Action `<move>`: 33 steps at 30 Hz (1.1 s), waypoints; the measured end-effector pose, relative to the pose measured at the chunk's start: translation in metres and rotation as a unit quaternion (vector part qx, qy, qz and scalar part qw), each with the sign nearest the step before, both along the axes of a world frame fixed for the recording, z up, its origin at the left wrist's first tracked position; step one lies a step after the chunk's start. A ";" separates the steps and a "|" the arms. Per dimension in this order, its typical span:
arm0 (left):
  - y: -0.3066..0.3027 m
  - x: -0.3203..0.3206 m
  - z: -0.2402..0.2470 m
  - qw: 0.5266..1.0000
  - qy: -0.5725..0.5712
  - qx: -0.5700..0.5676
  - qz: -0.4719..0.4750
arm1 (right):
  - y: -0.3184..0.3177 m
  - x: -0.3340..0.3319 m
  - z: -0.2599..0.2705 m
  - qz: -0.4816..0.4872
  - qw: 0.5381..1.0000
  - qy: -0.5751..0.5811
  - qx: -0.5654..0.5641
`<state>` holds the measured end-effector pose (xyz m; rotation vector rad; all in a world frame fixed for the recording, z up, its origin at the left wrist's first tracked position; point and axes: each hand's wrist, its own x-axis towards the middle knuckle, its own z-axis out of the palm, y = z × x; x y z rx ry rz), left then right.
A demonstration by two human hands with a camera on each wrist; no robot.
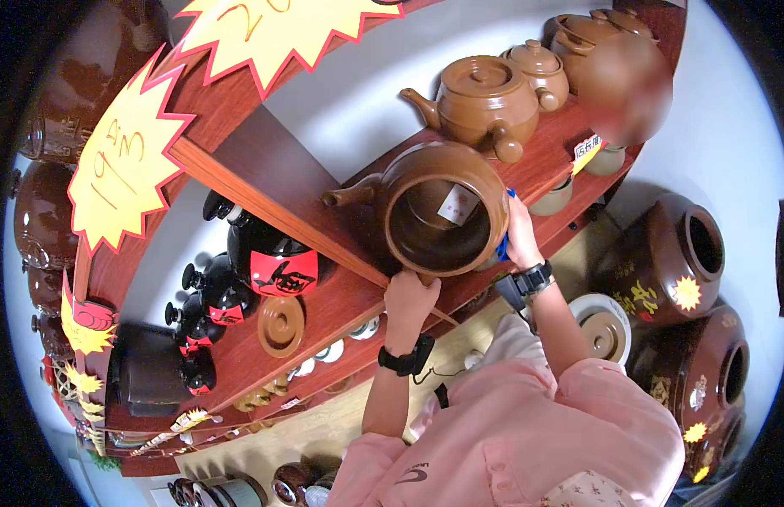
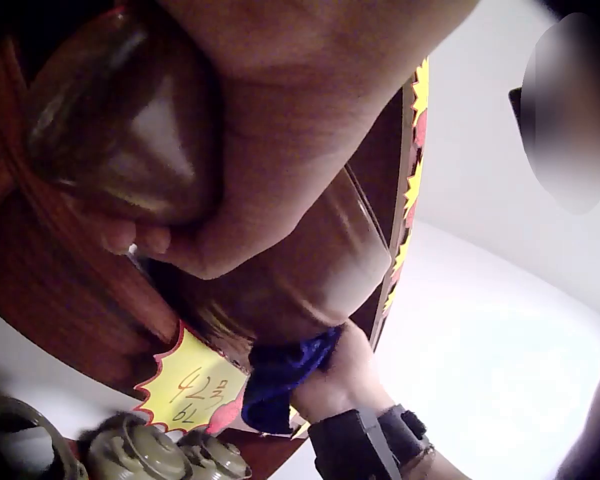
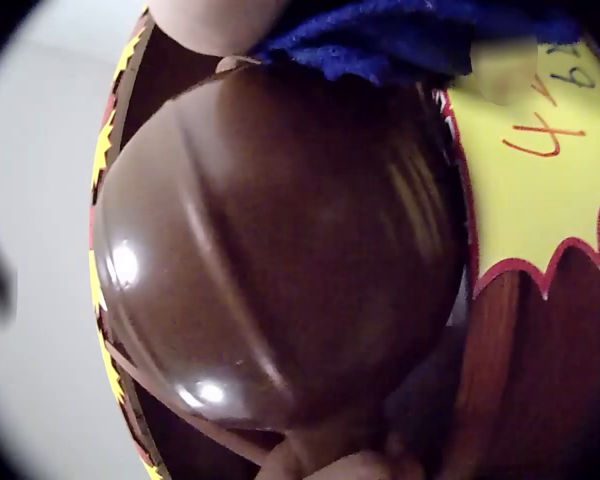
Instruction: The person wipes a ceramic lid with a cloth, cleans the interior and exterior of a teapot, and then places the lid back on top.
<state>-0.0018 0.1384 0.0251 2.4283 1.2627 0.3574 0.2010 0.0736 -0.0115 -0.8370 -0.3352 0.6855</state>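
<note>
A brown clay pot [image 1: 442,211] is tilted with its open mouth facing the head camera; a white label lies inside. My left hand [image 1: 411,304] grips its stubby handle, and the left wrist view shows the fingers curled round the handle [image 2: 130,120]. On the far side from the spout, my right hand [image 1: 523,237] holds a blue cloth [image 2: 280,385] against the pot's outer wall. The right wrist view has the cloth [image 3: 380,40] at the top, touching the rounded wall [image 3: 280,230]. A round brown lid [image 1: 282,325] lies on the shelf.
Lidded brown pots [image 1: 489,101] stand on the shelf behind. Black jars [image 1: 278,249] with red labels are at the left, below a wooden divider [image 1: 282,215]. Yellow price signs [image 1: 125,160] hang along the shelf edge. Large dark jars [image 1: 662,262] stand on the floor at right.
</note>
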 end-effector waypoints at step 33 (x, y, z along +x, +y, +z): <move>0.003 -0.003 -0.008 1.000 0.012 0.017 -0.012 | -0.045 -0.026 0.096 -0.091 0.799 -0.592 -0.053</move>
